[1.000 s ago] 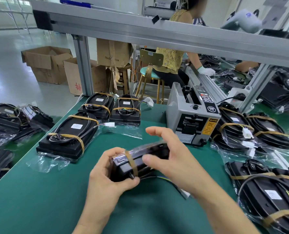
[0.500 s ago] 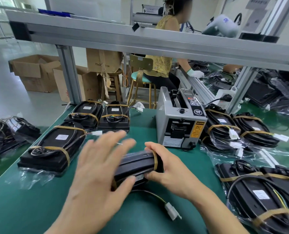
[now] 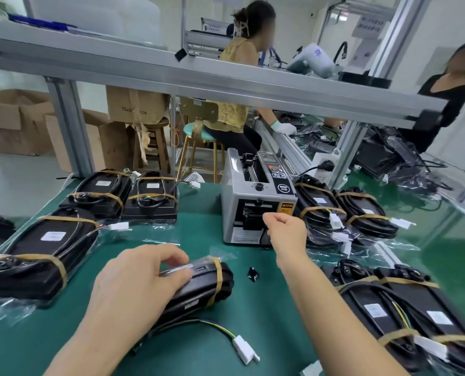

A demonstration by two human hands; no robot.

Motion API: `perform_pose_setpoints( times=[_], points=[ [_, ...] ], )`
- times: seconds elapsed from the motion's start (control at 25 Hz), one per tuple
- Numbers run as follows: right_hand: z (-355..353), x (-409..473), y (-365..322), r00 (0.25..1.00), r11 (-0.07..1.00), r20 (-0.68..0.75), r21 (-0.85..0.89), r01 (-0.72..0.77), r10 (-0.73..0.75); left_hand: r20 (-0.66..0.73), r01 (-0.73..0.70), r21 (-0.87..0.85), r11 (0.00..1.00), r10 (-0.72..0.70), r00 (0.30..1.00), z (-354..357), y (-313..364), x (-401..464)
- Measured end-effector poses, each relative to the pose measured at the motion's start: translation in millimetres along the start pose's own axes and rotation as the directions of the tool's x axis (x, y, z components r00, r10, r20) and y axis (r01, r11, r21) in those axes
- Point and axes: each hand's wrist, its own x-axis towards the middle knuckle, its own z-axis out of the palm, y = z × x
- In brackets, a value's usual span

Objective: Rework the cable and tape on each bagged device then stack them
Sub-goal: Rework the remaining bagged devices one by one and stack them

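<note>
Now the right hand (image 3: 287,229) is off the bagged device (image 3: 198,287) and up at the front slot of the tape dispenser (image 3: 255,202); half a second ago it gripped the device's right end. Its fingers are curled in, thumb against forefinger, as in a pinch; whether any tape sits between them I cannot tell. The left hand (image 3: 136,286), which earlier hovered spread above the device, lies on its left half, fingers bent over the top edge, pressing on the clear bag there.

Device: black, long and rounded, in a clear plastic bag, lying on its side on the green mat (image 3: 266,308), near the centre, in front of the dispenser and well apart from it. One band of tan tape (image 3: 218,278) wraps its right end. Its cable (image 3: 212,325) runs loose out from under it onto the mat, with yellow and green strands showing near the end, and finishes in a white plug (image 3: 243,348) lying free near the front edge. A small black scrap (image 3: 253,274) lies on the mat just right of the device.

Left of the mat: three taped devices (image 3: 41,251), flat, each with two tan bands. Right: more bagged devices (image 3: 394,316), taped, some overlapping.
</note>
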Motion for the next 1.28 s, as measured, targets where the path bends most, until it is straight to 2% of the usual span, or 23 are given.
perform_pose_setpoints(
  times=[0.08, 0.16, 0.44, 0.48, 0.56, 0.64, 0.72, 0.76, 0.92, 1.12, 1.28],
  points=[
    [10.0, 4.1, 0.6, 0.998, 0.998, -0.042, 0.027, -0.055, 0.056, -0.011, 0.034, -0.022, 0.999, -0.034, 0.999, 0.5, 1.2, 0.5],
    [16.6, 8.4, 1.0, 0.993, 0.996, -0.088, 0.048, -0.073, 0.077, -0.057, 0.038, 0.029, 0.999, -0.036, 0.998, 2.4, 4.1, -1.5],
    [32.2, 15.7, -9.0, 0.946, 0.943, -0.184, 0.249, -0.220, 0.269, -0.144, -0.010, 0.135, 0.991, 0.030, 0.989, 11.6, 11.7, -10.1],
    [31.2, 10.2, -14.2, 0.940, 0.931, -0.170, 0.270, -0.245, 0.297, -0.144, -0.009, 0.138, 0.990, 0.029, 0.989, 12.6, 11.3, -9.2],
    [23.5, -14.8, -25.2, 0.958, 0.921, -0.041, 0.291, -0.259, 0.282, -0.142, 0.003, 0.100, 0.995, 0.011, 0.990, 12.6, 9.6, -6.2],
    [12.5, -54.9, -31.0, 0.978, 0.965, 0.181, 0.222, -0.141, 0.101, -0.139, 0.025, 0.062, 0.998, -0.016, 0.990, 12.5, 7.4, -2.3],
    [3.2, -96.6, -26.5, 0.917, 0.978, 0.392, 0.209, -0.020, -0.065, -0.141, 0.031, 0.049, 0.998, -0.024, 0.990, 13.3, 6.9, 1.6],
    [-0.2, -110.8, -20.3, 0.900, 0.977, 0.428, 0.214, -0.008, -0.086, -0.143, 0.035, 0.052, 0.998, -0.027, 0.989, 13.6, 6.8, 2.3],
    [-4.4, -121.6, 4.6, 0.923, 0.965, 0.382, 0.255, -0.053, -0.050, -0.157, 0.043, 0.040, 0.998, -0.036, 0.987, 15.5, 5.5, 1.1],
    [-0.1, -128.3, 2.0, 0.892, 0.975, 0.447, 0.217, -0.038, -0.065, -0.160, 0.044, 0.025, 0.999, -0.039, 0.986, 15.2, 5.5, 0.4],
    [2.7, -127.7, 1.1, 0.898, 0.977, 0.434, 0.212, -0.031, -0.066, -0.155, 0.044, 0.023, 0.999, -0.040, 0.987, 16.8, 3.6, 1.1]
  ],
)
